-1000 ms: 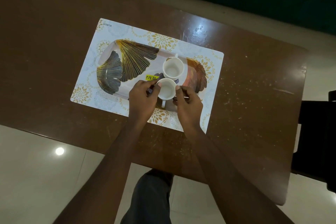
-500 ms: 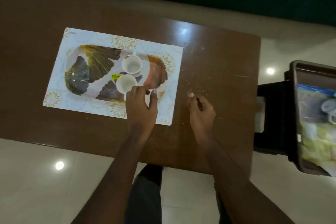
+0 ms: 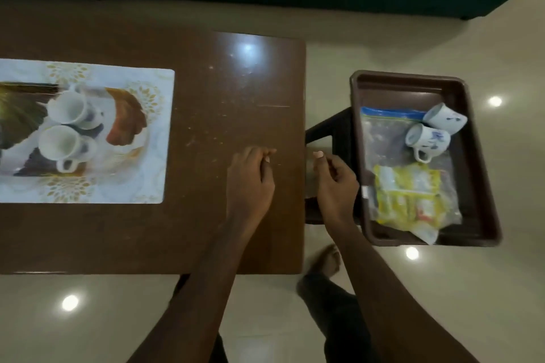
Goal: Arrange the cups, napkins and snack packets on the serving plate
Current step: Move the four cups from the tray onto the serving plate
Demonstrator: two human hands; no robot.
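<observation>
Surface: scuffed glossy brown table (image 3: pixel 206 215), pale tiled floor around.
Lying cups (image 3: pixel 429 138): two, white ceramic with blue print, on their sides in brown plastic tray (image 3: pixel 407 79) right of the table; probably light, rigid, chippable; grab by handle.
Snack packets (image 3: pixel 410 194): yellow, crinkly, same tray; likely soft, slippery.
Serving plate (image 3: pixel 126 124): glossy leaf print, on placemat (image 3: pixel 159 156), holds two upright cups (image 3: pixel 63 143).
Left hand (image 3: pixel 250 183): over table, loosely curled, empty.
Right hand (image 3: pixel 336 186): by tray, same.

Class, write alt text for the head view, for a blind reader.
The left hand and right hand, both empty, hover between a serving plate with two cups and a bin holding two more cups and snack packets.
</observation>
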